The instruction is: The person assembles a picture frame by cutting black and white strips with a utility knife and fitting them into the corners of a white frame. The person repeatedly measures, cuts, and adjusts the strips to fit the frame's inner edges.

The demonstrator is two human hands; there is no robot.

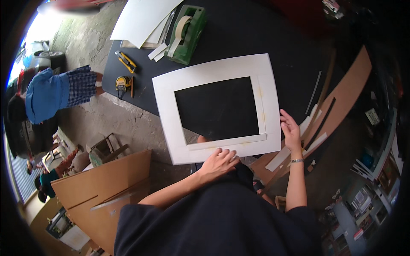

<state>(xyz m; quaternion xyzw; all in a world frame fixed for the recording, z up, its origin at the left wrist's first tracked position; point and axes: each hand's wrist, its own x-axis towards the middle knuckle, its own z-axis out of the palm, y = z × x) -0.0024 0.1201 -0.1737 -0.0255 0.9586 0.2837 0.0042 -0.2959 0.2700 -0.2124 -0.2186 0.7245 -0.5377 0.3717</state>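
Observation:
A white picture mat [162,111] with a rectangular window is held up over the near edge of the black table. Strips lie along the right and near sides of its window, with faint yellowish stains. My left hand [218,164] grips the near border; its fingers rest on top, and a fingertip shows through the window. Beside the right edge, my right hand [291,133] is open, fingers extended and slightly bent; whether they touch the mat I cannot tell. A bracelet [297,160] circles my right wrist.
On the black table [239,32] are a green tape dispenser [194,36], white sheets [139,19], a yellow utility knife [125,62] and a tape measure [123,83]. Brown boards [348,91] lean at right; a large brown panel [106,179] stands at left. People are farther left.

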